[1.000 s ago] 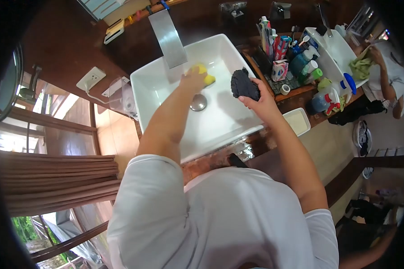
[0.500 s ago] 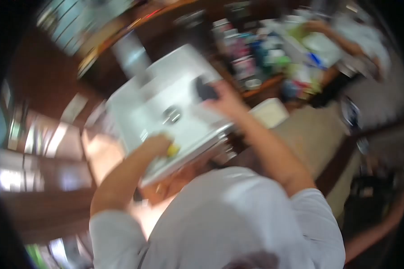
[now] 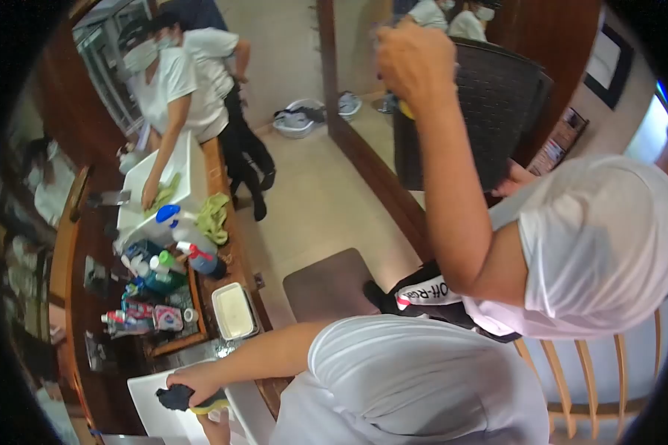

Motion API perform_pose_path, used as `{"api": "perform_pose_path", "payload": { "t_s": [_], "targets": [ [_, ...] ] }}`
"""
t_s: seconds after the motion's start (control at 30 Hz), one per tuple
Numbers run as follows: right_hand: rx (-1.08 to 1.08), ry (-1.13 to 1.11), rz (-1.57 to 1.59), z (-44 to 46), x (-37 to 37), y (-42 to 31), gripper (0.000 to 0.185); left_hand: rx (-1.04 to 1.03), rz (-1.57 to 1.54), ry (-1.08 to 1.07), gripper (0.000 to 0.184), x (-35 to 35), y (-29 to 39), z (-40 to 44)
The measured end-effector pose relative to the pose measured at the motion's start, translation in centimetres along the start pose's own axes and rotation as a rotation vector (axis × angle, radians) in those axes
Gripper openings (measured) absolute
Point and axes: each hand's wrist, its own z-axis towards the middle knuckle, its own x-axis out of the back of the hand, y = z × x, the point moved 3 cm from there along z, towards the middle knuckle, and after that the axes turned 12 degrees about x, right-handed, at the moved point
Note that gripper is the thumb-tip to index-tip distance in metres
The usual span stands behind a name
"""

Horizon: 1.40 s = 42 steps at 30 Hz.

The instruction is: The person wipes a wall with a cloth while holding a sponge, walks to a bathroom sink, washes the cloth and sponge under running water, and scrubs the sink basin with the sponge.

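My right hand (image 3: 194, 384) is wrapped round a bunched dark cloth (image 3: 174, 397) over the white sink (image 3: 145, 404) at the bottom left. Just below it, my left hand (image 3: 215, 429) is partly in view at the frame's lower edge, with its fingers closed at a yellow sponge (image 3: 212, 405). The sponge lies between my two hands, close under the right palm. The rest of the left arm is out of view.
A co-worker (image 3: 571, 245) close on the right holds up a dark woven basket (image 3: 490, 111). Bottles (image 3: 167, 274) and a cream tray (image 3: 234, 311) line the counter. Two people stand beside the farther sink (image 3: 193, 174). A brown mat (image 3: 330, 285) lies on the floor.
The view has swung right, bringing the co-worker with the basket into sight. My hands have come together at the sink, the cloth and sponge now side by side.
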Motion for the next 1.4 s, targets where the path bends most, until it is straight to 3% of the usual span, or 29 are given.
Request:
{"api": "perform_pose_path", "payload": {
  "t_s": [0.1, 0.13, 0.23, 0.37, 0.4, 0.43, 0.5, 0.63, 0.83, 0.9, 1.03, 1.07, 1.1, 1.13, 1.17, 1.2, 1.23, 1.27, 1.33, 1.37, 1.4],
  "targets": [
    [-0.036, 0.071, -0.025, 0.2, -0.8, 1.2, 0.063, 0.032, -0.208, -0.072, 0.067, -2.2, 0.5, 2.7],
    [-0.036, 0.083, -0.059, 0.1, -0.7, 0.9, 0.064, -0.107, -0.018, 0.052, 0.052, -2.1, 1.6, 3.3],
    [-0.098, 0.108, -0.053, -0.4, 0.1, -0.1, 0.065, -0.14, -0.032, -0.024, 0.03, -1.7, 7.7, 2.6],
    [-0.221, 0.165, 0.05, -1.5, 0.7, 0.2, 0.066, 0.096, -0.366, 0.189, 0.029, -1.1, 7.7, 2.4],
    [-0.24, 0.186, 0.088, -1.9, 0.9, 0.5, 0.066, 0.105, -0.576, -0.011, 0.032, -1.2, 5.5, 3.8],
    [-0.298, 0.21, 0.183, -2.3, 1.3, -0.1, 0.066, 0.135, -0.644, -0.051, 0.032, -0.9, 6.2, 3.5],
    [-0.407, 0.271, 0.383, -3.5, 1.6, -2.3, 0.066, 0.15, -0.651, -0.084, 0.032, -0.3, 7.9, 2.3],
    [-0.392, 0.368, 0.578, -8.2, 2.7, -4.5, 0.066, 0.121, -0.615, -0.154, 0.032, 1.0, 10.1, 0.9],
    [-0.58, 0.597, 0.468, -20.1, 7.0, -6.8, 0.066, 0.09, -0.557, -0.226, 0.031, 2.7, 10.8, 0.2],
    [-0.684, 0.748, 0.455, -23.7, 7.5, -7.0, 0.061, 0.2, -0.532, -0.166, 0.028, 2.8, 9.2, 0.9],
    [-0.77, 0.741, 0.338, -27.4, 8.3, -7.3, 0.061, 0.396, -0.645, -0.105, 0.04, 3.7, 13.7, -1.8],
    [-0.766, 0.684, 0.346, -27.3, 8.7, -8.3, 0.061, 0.604, -0.736, -0.112, 0.035, 3.9, 13.7, -2.8],
    [-0.774, 0.643, 0.251, -27.5, 8.8, -8.0, 0.06, 0.4, -0.923, -0.173, 0.045, 3.4, 11.4, -1.3],
    [-0.757, 0.71, 0.371, -27.8, 8.3, -7.9, 0.059, 0.405, -0.892, -0.116, 0.055, 3.0, 7.5, -1.2],
    [-0.735, 0.576, 0.34, -28.2, 8.1, -6.6, 0.058, 0.357, -0.899, -0.217, 0.053, 3.2, 9.5, -3.3],
    [-0.792, 0.513, 0.256, -26.7, 8.6, -7.9, 0.058, 0.503, -0.959, 0.012, 0.052, 3.1, 9.4, -4.3],
    [-0.721, 0.471, 0.22, -26.1, 8.8, -8.2, 0.06, 0.536, -1.001, 0.096, 0.052, 3.2, 10.5, -5.2],
    [-0.72, 0.453, 0.188, -25.6, 8.9, -8.4, 0.061, 0.527, -1.055, 0.079, 0.038, 3.5, 10.0, -5.5],
    [-0.71, 0.434, 0.177, -25.6, 8.6, -7.5, 0.062, 0.508, -0.947, -0.006, 0.023, 3.7, 10.9, -7.1],
    [-0.699, 0.439, 0.196, -25.6, 8.3, -6.7, 0.063, 0.338, -0.741, 0.128, 0.022, 3.7, 11.5, -7.9],
    [-0.708, 0.454, 0.347, -24.8, 8.2, -7.0, 0.062, 0.383, -0.511, 0.134, 0.024, 3.6, 12.1, -9.1]
  ]
}}
